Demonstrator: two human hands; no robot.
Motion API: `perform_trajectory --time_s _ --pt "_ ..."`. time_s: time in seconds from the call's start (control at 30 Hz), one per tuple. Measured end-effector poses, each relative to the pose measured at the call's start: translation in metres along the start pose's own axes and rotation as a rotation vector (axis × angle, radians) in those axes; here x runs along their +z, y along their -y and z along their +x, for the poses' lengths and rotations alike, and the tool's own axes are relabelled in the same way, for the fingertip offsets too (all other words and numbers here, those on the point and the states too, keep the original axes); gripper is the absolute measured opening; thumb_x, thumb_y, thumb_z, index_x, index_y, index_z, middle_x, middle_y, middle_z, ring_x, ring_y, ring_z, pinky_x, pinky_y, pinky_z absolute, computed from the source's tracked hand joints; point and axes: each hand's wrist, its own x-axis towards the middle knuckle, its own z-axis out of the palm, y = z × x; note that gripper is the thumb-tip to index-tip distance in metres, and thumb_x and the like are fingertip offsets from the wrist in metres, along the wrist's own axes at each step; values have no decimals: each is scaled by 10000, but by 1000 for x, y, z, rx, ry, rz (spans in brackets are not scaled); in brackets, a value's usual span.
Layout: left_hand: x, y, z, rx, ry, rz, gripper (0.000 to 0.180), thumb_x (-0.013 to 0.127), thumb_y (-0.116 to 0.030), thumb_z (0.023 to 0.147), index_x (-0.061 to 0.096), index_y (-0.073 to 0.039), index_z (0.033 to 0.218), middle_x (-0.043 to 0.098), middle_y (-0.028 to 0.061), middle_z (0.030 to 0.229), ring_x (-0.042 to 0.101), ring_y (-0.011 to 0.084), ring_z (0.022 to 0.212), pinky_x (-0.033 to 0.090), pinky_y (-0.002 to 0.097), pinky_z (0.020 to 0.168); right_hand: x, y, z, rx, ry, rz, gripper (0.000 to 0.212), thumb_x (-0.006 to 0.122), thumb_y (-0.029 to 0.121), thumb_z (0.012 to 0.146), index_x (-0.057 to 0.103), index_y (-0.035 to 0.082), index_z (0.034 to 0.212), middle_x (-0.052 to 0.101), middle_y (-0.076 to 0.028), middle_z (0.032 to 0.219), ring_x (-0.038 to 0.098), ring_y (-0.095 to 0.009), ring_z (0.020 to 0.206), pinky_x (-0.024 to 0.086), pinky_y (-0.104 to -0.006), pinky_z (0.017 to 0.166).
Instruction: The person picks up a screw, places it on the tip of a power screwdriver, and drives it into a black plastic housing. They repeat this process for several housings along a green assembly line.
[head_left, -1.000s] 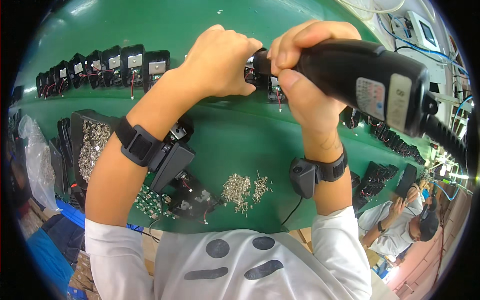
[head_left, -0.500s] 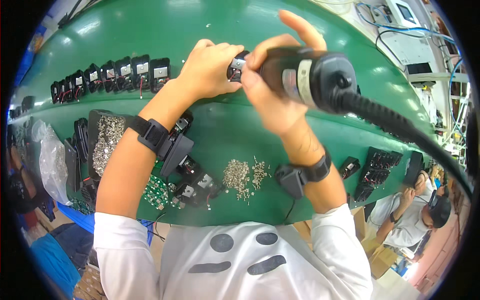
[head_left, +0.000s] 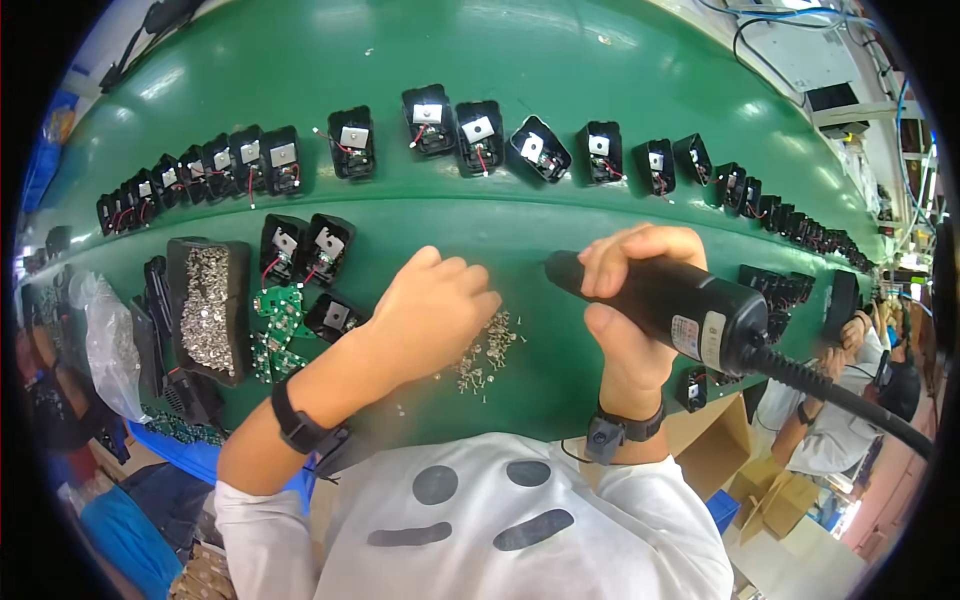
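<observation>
My right hand (head_left: 640, 290) is wrapped round a black electric screwdriver (head_left: 690, 312), its tip pointing left above the green table. Low over a small pile of silver screws (head_left: 497, 345) is my left hand (head_left: 435, 310), its fingers curled in. What its fingertips hold, if anything, is hidden under the hand. Beyond both hands runs a row of black plastic housings (head_left: 478, 138), each with a metal plate and many with thin red wires. More such housings (head_left: 328, 245) stand left of my left hand, beside green circuit boards (head_left: 278, 335).
A black tray (head_left: 243, 340) full of screws stands at the left, near a clear plastic bag (head_left: 112, 345). The screwdriver's thick cable (head_left: 840, 395) trails to the lower right. At the far right another person (head_left: 835, 400) works at the table (head_left: 430, 225).
Both hands have come back towards me from a housing they were working on. The left hand has moved down to the screw pile; the screwdriver has moved right and nearer, still held.
</observation>
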Motion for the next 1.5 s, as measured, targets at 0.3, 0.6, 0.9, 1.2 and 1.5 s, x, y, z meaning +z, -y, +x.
perform_trajectory --time_s 0.3,0.6,0.9,1.2,1.5 --pt "9 0 6 -74 -125 -32 161 709 -50 713 673 -81 867 558 26 750 575 163 673 412 331 621 -9 0 -5 -78 133 -87 437 676 -94 699 517 20 1090 598 -73 844 598 -191 774 496 -358 816" --pt "-17 -31 -1 -711 -559 -1451 84 668 9 868 656 29 949 694 102 863 665 133 706 539 247 601 11 50 2 -209 163 183 460 716 42 704 502 153 1095 584 42 807 592 -117 704 449 -306 744" --pt "-7 -24 -12 -637 -527 -2101 161 607 -115 946 658 -2 1049 707 122 864 672 166 676 528 270 588 18 48 6 -213 142 325 479 719 -17 734 482 154 1113 629 1 815 627 -177 682 501 -363 680" --pt "-4 -12 -13 -476 -525 -2273 183 563 -167 971 640 -4 1001 702 129 805 671 197 625 545 312 594 31 42 18 -234 146 354 396 727 2 719 539 109 1050 632 35 758 618 -108 688 495 -279 719" --pt "-26 7 10 -571 -568 -2157 238 587 -215 959 630 7 1033 694 124 810 667 191 626 514 266 526 33 34 51 -269 236 305 449 731 28 727 524 118 1116 594 49 816 585 -114 721 457 -284 748"
